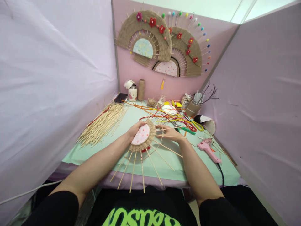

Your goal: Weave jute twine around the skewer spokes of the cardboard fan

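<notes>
A small half-round woven fan (152, 129) is held up over the near part of the table. It has a pink dotted centre panel (141, 134), a tan twine band around it, and several thin sticks (134, 171) spreading outward. My left hand (136, 130) grips the flat edge of this fan, thumb at its upper corner. On the other side, my right hand (170, 134) is among the sticks near the band, fingers curled; what they pinch is too small to make out. A thin strand of twine seems to hang below the sticks.
Loose sticks (103, 124) lie in a pile at the left. A pink glue gun (209, 150) with a black cord rests at the right. Green-handled pliers (187, 130), coloured stems (150, 110) and a twine spool (141, 90) are farther back. Large fans (147, 18) hang behind.
</notes>
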A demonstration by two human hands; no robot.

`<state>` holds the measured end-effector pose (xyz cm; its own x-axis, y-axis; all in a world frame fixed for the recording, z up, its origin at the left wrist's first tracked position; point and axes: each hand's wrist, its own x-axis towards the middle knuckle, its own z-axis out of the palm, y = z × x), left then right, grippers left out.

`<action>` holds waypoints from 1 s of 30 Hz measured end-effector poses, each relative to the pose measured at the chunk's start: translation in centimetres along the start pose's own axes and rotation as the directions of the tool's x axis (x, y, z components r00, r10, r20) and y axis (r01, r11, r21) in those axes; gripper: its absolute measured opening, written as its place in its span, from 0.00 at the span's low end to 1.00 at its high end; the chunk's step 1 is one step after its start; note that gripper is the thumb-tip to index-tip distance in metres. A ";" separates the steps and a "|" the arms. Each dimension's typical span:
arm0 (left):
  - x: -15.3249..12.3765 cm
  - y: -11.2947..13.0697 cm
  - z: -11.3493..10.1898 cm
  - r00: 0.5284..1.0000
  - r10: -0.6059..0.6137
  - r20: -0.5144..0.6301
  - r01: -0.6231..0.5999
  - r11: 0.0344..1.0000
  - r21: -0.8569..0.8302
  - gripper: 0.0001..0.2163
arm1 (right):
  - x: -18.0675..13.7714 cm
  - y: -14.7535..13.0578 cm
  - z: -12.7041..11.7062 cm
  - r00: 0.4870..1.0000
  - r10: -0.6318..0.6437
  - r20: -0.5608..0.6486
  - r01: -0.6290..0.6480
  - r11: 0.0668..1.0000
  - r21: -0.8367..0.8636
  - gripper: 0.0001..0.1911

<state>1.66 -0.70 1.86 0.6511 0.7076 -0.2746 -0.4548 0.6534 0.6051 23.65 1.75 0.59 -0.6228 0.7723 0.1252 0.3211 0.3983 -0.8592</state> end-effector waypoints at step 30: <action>0.7 -0.7 -1.9 0.976 -0.212 -0.049 0.217 0.964 0.154 0.14 | 0.7 2.3 -2.5 0.484 -0.147 -0.863 0.110 0.988 -0.107 0.18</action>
<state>1.29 -0.14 -0.22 0.7022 0.5652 -0.4329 -0.2033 0.7420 0.6389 25.77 4.46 -0.04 0.2668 0.7421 0.6149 0.3251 0.5313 -0.7823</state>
